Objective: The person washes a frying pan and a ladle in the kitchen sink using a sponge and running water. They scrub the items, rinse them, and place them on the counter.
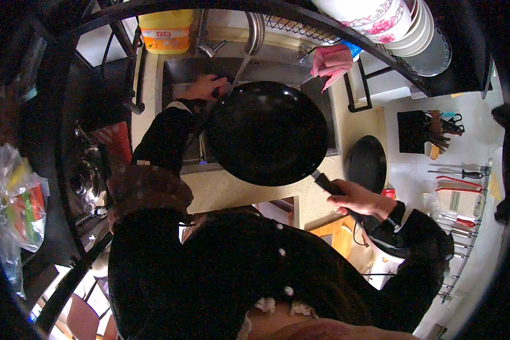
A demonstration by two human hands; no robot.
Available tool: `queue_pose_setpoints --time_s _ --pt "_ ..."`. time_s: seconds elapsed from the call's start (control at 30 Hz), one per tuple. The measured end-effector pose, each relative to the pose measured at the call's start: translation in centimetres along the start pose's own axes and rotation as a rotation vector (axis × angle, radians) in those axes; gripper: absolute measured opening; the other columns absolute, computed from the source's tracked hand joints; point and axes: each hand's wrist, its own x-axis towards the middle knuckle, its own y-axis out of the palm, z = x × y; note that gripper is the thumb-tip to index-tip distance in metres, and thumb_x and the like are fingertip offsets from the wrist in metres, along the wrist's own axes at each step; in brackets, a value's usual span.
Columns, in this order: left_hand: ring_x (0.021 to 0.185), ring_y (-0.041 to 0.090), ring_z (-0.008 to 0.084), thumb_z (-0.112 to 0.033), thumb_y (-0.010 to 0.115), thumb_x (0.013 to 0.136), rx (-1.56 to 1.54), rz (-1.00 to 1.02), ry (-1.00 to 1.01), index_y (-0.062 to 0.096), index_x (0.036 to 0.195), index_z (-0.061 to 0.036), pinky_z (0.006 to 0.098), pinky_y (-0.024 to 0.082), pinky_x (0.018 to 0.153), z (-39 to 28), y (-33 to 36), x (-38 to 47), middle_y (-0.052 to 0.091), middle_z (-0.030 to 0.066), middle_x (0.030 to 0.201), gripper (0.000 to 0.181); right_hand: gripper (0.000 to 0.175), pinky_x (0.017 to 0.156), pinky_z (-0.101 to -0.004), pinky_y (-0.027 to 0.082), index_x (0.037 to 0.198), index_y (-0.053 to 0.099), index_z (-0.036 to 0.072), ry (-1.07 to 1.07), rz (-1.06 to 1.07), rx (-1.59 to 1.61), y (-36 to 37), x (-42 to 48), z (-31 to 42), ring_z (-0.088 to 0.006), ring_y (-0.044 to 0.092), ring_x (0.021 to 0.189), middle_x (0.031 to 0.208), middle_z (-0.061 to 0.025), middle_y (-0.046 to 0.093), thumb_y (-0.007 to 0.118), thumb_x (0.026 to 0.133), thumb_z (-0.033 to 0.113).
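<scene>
A large black wok [265, 134] hangs over a double-basin sink [199, 68] and its front rim. Its dark inside faces up, and I cannot make out any contents. My right hand [357, 197] is closed around the black wok handle [327, 185] at the lower right. Over the left basin, beside the wok's upper left rim, is my left hand [206, 86]. Its fingers are curled near a small dark thing, and whether it grips that or the wok is unclear. The faucet [255, 32] stands behind the sink.
A rack holds stacked bowls [391, 25], with a pink cloth [333, 63] hanging below. A yellow detergent jug [165, 32] stands back left. On the right are another black pan [366, 163], a knife block [411, 131] and a rail of utensils [465, 255]. Plastic bags [21, 204] lie left.
</scene>
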Motion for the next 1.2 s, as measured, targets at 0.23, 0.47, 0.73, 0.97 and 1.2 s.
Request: queue_pose_setpoints --time_s 0.23,0.47,0.73,0.97,1.2 --pt "0.07 0.059 0.0161 -0.047 0.053 0.092 -0.755 -0.065 -0.097 0.051 0.121 -0.0084 0.0387 0.049 0.059 -2.4 3.1 -0.6 0.063 0.0042 0.076 0.049 0.032 0.065 -0.0429 0.047 0.098 0.059 0.004 -0.137 -0.551 -1.177 -5.5 -4.2 4.3 -0.0371 0.06 0.074 0.081 -0.0186 0.063 0.067 0.082 0.03" --pt "0.088 0.057 0.0234 -0.018 0.07 0.073 0.016 -0.373 0.347 0.039 0.133 -0.0058 0.0376 0.046 0.079 -2.6 6.7 1.4 0.058 0.0085 0.096 0.069 0.031 0.062 -0.0432 0.047 0.091 0.06 0.008 -0.119 -0.805 -1.413 -4.9 -8.1 7.5 -0.0352 0.061 0.072 0.074 -0.0134 0.062 0.071 0.075 0.033" --pt "0.081 0.052 0.0217 -0.012 0.061 0.075 -0.775 0.003 -0.13 0.054 0.103 -0.0042 0.037 0.045 0.077 -4.6 4.8 1.6 0.056 0.0074 0.09 0.029 0.034 0.059 -0.0416 0.047 0.091 0.06 0.008 -0.071 -0.968 -1.491 -5.2 -7.0 6.7 -0.0344 0.061 0.069 0.076 -0.0128 0.062 0.071 0.074 0.035" --pt "0.071 0.049 0.0196 -0.028 0.056 0.092 -0.499 -0.614 -0.273 0.052 0.11 -0.0044 0.0373 0.042 0.067 -2.4 2.7 0.4 0.057 0.0066 0.081 0.03 0.036 0.061 -0.044 0.047 0.1 0.057 0.006 -0.235 -0.991 -1.369 -7.5 -1.4 3.5 -0.0357 0.061 0.072 0.08 -0.0144 0.063 0.069 0.078 0.032" --pt "0.081 0.056 0.0204 -0.029 0.06 0.09 -0.856 -0.902 -0.372 0.052 0.119 -0.0046 0.0395 0.045 0.078 -6.3 -2.3 -2.9 0.061 0.0052 0.092 0.039 0.035 0.072 -0.0471 0.048 0.105 0.054 0.005 -0.392 -0.974 -1.068 -10.7 8.4 -1.9 -0.0379 0.061 0.084 0.092 -0.0175 0.063 0.066 0.08 0.026"
